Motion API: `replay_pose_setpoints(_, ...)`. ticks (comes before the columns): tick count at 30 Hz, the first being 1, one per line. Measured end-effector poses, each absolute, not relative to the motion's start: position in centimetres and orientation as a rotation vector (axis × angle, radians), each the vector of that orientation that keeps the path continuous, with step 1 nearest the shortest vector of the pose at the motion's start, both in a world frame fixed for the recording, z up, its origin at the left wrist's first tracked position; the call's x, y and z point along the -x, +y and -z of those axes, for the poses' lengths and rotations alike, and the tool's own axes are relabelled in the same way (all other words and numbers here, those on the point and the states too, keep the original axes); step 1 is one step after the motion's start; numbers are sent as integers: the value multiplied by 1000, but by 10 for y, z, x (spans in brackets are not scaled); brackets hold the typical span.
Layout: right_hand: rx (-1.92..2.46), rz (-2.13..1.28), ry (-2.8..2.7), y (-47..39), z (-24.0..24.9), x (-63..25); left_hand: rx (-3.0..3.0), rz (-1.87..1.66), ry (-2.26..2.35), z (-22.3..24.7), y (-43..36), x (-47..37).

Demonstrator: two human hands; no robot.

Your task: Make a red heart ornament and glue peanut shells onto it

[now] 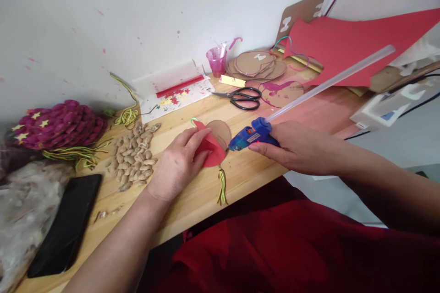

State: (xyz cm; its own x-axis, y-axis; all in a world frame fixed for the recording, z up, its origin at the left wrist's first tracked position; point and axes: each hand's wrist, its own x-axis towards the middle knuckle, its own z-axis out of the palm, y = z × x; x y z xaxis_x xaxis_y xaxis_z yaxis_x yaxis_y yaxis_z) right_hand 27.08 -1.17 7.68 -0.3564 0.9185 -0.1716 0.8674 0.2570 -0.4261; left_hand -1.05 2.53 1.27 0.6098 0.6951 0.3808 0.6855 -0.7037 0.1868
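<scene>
Between the fingers of my left hand is a red paper circle, folded back from a round cardboard disc on the table. My right hand grips a blue hot glue gun. A long clear glue stick juts from the gun's back. Its nozzle points at the disc's right edge; whether it touches cannot be made out. A yellow-green and dark tassel hangs from the disc's near side, and a light green loop shows at the far side.
Peanuts lie in a heap left of my left hand, beside a black phone. Black-handled scissors, cardboard discs and a pink-stained cup stand farther back. Red paper leans at right; a magenta peanut-covered piece sits at left.
</scene>
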Motion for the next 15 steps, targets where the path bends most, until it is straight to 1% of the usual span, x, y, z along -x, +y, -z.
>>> replay_pose_setpoints(5, 1786, -830, -2338, -6, -79, -275, -2818, -608, 1207, -13, 25, 10)
replay_pose_setpoints(7, 1832, -982, -2278, -3, -80, -278, -2820, -595, 1208, -13, 25, 10)
replay_pose_setpoints(11, 1875, -1388, -2096, 3, -79, -287, -2794, -601, 1205, -12, 24, 10)
replay_pose_setpoints(13, 1812, -1525, -1942, 6, -73, -293, -2750, -627, 1206, -12, 24, 10)
replay_pose_setpoints(15, 1579, -1627, -1707, 10, -64, -296, -2720, -657, 1207, -11, 23, 10)
